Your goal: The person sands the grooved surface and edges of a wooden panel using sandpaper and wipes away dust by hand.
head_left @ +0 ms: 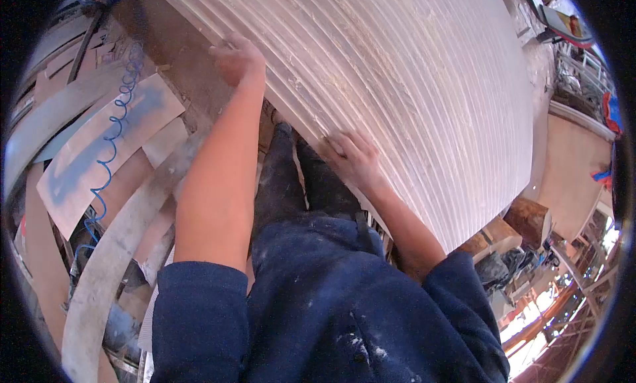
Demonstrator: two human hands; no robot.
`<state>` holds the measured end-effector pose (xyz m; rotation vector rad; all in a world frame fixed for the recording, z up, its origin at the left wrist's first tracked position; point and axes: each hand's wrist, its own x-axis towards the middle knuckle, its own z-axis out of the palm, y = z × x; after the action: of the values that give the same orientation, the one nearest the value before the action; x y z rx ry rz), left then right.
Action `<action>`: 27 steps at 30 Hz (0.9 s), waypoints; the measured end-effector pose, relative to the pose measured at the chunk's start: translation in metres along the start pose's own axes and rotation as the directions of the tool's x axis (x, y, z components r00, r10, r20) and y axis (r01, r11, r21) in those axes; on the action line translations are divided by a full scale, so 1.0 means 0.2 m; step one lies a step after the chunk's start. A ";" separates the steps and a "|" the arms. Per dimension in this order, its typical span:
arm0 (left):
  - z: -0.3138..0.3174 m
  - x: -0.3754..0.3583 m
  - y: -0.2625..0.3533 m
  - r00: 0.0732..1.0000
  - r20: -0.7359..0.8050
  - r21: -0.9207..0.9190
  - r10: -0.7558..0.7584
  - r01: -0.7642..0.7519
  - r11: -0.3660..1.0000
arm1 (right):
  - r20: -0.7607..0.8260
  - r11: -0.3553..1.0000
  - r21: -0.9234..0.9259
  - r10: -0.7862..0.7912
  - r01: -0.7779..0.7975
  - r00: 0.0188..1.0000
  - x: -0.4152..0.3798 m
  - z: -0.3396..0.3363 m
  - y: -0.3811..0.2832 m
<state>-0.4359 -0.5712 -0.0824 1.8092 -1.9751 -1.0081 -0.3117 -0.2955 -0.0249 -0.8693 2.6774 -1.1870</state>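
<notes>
One big white ribbed panel [411, 98] fills the upper right of the view, dusty and grooved in long parallel lines. Curved wooden offcuts [106, 264] and a flat board smeared with blue [99, 151] lie at the left, crossed by a coiled blue air hose [112, 131]. The person's dark, dust-flecked trousers [298, 184] stand between the arms. Left hand [236, 57] is curled at the panel's near edge; right hand [351, 156] lies spread, fingers pressed on the grooves.
</notes>
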 end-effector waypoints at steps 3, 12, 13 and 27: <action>-0.01 0.03 -0.04 0.994 -0.010 0.123 0.111 -0.109 0.986 | 0.007 0.990 -0.067 -0.124 0.124 0.992 -0.06 0.00 0.04; -0.05 -0.01 0.05 0.998 0.049 0.000 0.025 -0.025 1.000 | 0.035 1.000 0.017 0.001 -0.002 0.999 -0.07 -0.03 0.05; -0.02 0.00 0.02 0.999 0.001 0.021 0.049 -0.049 0.999 | 0.033 1.000 0.019 0.002 -0.002 0.999 -0.04 -0.03 0.04; -0.07 -0.03 0.05 0.995 0.081 0.078 0.065 -0.071 0.994 | 0.065 0.989 -0.019 -0.146 0.147 0.987 0.14 0.07 0.06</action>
<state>-0.4330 -0.5700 -0.0637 1.7554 -2.1381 -1.0058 -0.3355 -0.3135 -0.0387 -1.1057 2.6214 -1.1361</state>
